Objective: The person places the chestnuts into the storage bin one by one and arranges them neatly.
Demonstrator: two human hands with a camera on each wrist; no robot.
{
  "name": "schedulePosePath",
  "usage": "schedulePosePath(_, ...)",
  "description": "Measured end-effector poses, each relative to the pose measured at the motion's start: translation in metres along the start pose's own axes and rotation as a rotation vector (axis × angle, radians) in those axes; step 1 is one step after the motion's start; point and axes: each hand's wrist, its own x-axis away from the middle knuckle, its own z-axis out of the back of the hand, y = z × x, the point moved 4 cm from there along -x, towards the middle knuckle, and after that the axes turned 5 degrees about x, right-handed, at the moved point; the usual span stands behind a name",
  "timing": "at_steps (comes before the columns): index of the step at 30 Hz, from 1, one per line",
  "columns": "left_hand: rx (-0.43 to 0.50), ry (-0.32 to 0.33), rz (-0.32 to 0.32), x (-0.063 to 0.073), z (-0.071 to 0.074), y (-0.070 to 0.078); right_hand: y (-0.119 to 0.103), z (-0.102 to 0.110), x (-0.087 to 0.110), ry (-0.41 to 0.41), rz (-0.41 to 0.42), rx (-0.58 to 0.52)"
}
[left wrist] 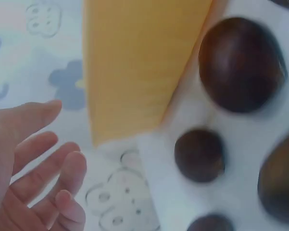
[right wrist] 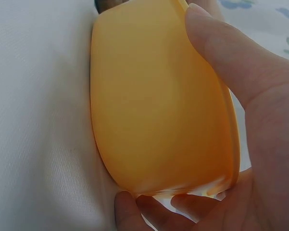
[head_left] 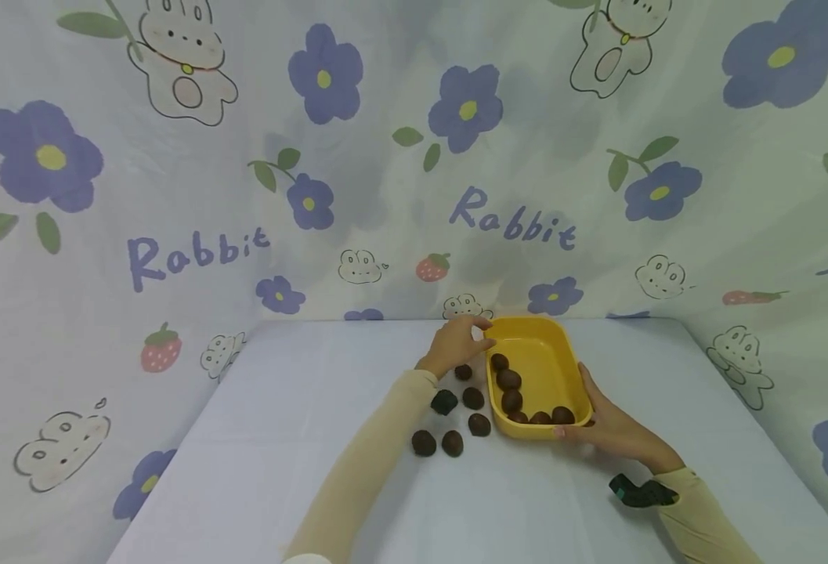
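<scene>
A yellow plastic tray (head_left: 536, 368) stands on the white table, with several brown chestnuts (head_left: 508, 380) lined along its left and near walls. My right hand (head_left: 614, 427) grips the tray's near right corner; in the right wrist view the thumb (right wrist: 240, 57) lies over the rim and the fingers curl under the side. Close to the tray's left rim is my left hand (head_left: 456, 345), its fingers loosely bent with nothing between them. In the left wrist view this hand (left wrist: 38, 168) appears apart from the tray wall (left wrist: 139, 67). Several loose chestnuts (head_left: 479, 424) lie left of the tray.
A small black device (head_left: 642, 492) is on the right wrist, and a dark object (head_left: 445, 402) shows beside the left wrist. Behind the table (head_left: 244, 439) hangs a cloth (head_left: 378, 157) printed with rabbits and flowers.
</scene>
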Motion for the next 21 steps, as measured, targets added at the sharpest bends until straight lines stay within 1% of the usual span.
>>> schedulePosePath(5, 0.052, 0.064, 0.046, 0.007, 0.020, -0.021, -0.002, 0.000, 0.001, -0.005, 0.012, -0.002)
schedulePosePath(8, 0.093, 0.097, 0.054, 0.011, 0.027, -0.036, 0.000, 0.000, 0.000, -0.015, -0.012, 0.002)
schedulePosePath(11, 0.099, 0.124, 0.066, 0.017, 0.029, -0.050, 0.002, 0.000, 0.000, -0.024, -0.035, 0.012)
schedulePosePath(13, 0.105, 0.141, 0.086, 0.020, 0.030, -0.058, 0.003, -0.001, -0.001, -0.024, -0.042, 0.011)
schedulePosePath(18, 0.120, 0.176, 0.137, 0.029, 0.030, -0.075, 0.004, -0.002, -0.001, -0.024, -0.040, 0.004)
schedulePosePath(21, 0.124, 0.182, 0.171, 0.033, 0.029, -0.083, 0.003, -0.002, 0.000, -0.025, -0.043, 0.006)
